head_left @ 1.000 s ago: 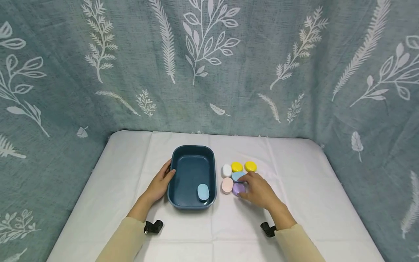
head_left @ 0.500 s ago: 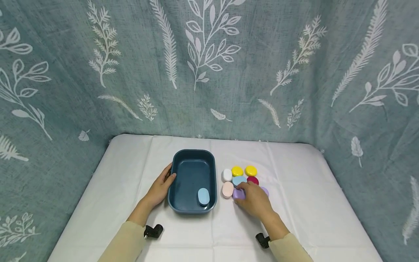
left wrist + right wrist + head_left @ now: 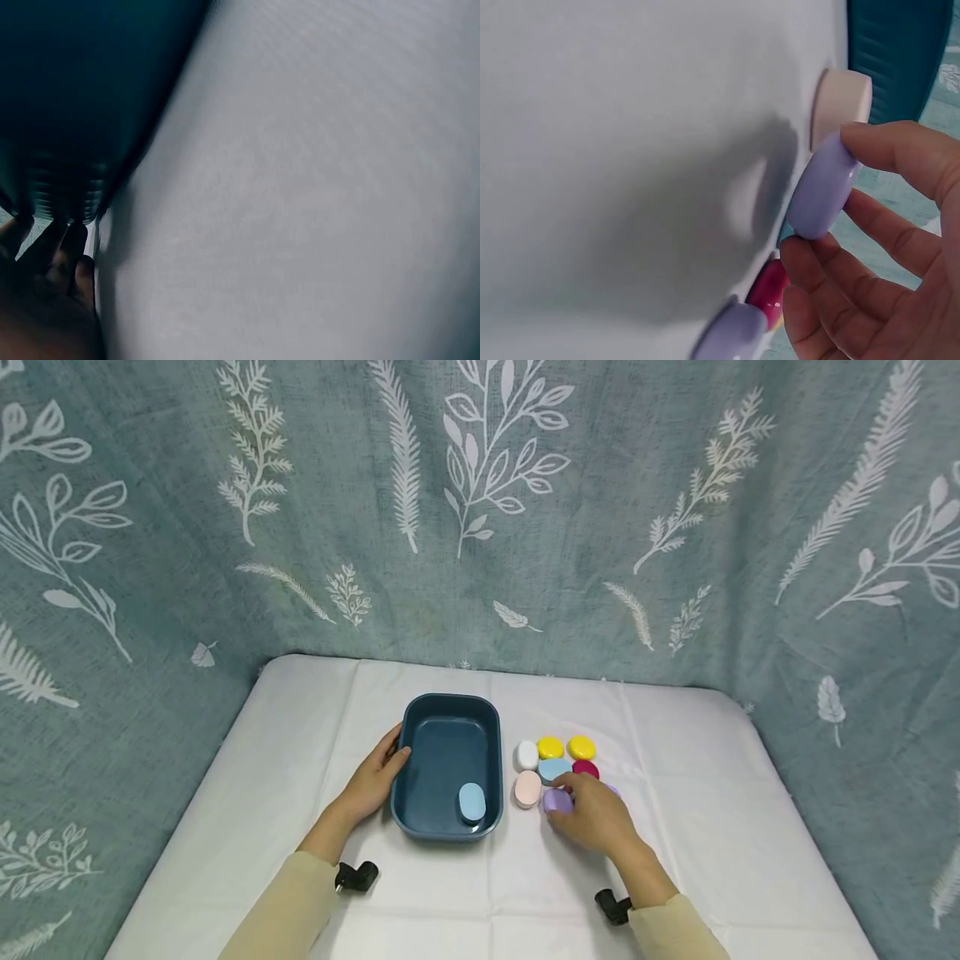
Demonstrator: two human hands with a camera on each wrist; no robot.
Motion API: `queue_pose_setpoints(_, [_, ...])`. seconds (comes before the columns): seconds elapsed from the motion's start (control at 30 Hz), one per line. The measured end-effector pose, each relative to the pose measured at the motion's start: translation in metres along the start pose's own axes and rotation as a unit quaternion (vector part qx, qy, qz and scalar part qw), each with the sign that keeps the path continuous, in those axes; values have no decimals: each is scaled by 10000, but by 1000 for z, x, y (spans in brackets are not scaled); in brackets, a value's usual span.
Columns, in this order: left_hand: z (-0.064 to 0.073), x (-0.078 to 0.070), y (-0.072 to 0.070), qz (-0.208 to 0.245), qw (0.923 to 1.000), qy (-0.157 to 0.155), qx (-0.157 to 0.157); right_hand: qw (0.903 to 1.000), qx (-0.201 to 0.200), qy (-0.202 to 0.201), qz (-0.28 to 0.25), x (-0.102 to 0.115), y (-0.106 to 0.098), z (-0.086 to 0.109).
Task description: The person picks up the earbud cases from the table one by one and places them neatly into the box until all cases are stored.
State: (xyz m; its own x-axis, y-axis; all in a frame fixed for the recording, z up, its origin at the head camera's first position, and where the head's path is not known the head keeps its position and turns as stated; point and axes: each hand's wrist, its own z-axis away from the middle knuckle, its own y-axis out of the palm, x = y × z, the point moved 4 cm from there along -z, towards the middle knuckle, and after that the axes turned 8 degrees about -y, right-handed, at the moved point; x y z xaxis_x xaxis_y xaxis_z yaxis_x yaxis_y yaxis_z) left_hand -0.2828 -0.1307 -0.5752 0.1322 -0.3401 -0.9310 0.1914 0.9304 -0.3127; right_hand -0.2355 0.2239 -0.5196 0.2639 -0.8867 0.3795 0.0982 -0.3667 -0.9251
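My left hand (image 3: pixel 369 787) holds the left side of a dark blue rectangular tray (image 3: pixel 448 747), thumb over the rim and fingers along the outer wall. One light blue oval piece (image 3: pixel 472 802) lies in the tray's near right corner. To the right of the tray, my right hand (image 3: pixel 597 814) pinches a glossy lilac oval piece (image 3: pixel 821 187) between thumb and fingertips. The right wrist view shows it raised off the cloth, its shadow apart from it. Close by sit a pale pink oval piece (image 3: pixel 527 788), a light blue piece (image 3: pixel 555 770) and a dark red piece (image 3: pixel 586 768).
Behind these stand a white piece (image 3: pixel 527 755), a yellow piece (image 3: pixel 551 747) and another yellow piece (image 3: pixel 581 747). A second lilac piece (image 3: pixel 731 334) is partly hidden by my right hand in the head view. White cloth (image 3: pixel 420 902) covers the table; a patterned curtain (image 3: pixel 420 610) surrounds it.
My right hand has closed its thumb and fingertips on the lilac piece, and the dark red piece has come into sight behind the hand. The left hand keeps its hold on the tray.
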Motion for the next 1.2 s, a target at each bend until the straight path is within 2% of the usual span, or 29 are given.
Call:
queue_pose_setpoints(0.3, [-2, 3, 0, 17, 10000, -20, 22, 9994, -128, -296, -102, 10, -15, -5])
queue_pose_setpoints(0.63, [-4, 5, 0, 21, 10000, -78, -18, 9980, -179, -594, -140, 24, -21, -12])
queue_pose_setpoints(0.87, [-3, 5, 0, -7, 9999, -91, -50, 9965, -183, -728, -359, 44, -27, -19])
queue_pose_setpoints(1.2, [-1, 4, 0, 48, 9999, -88, -64, 9901, -82, -1159, -789, 72, -27, -27])
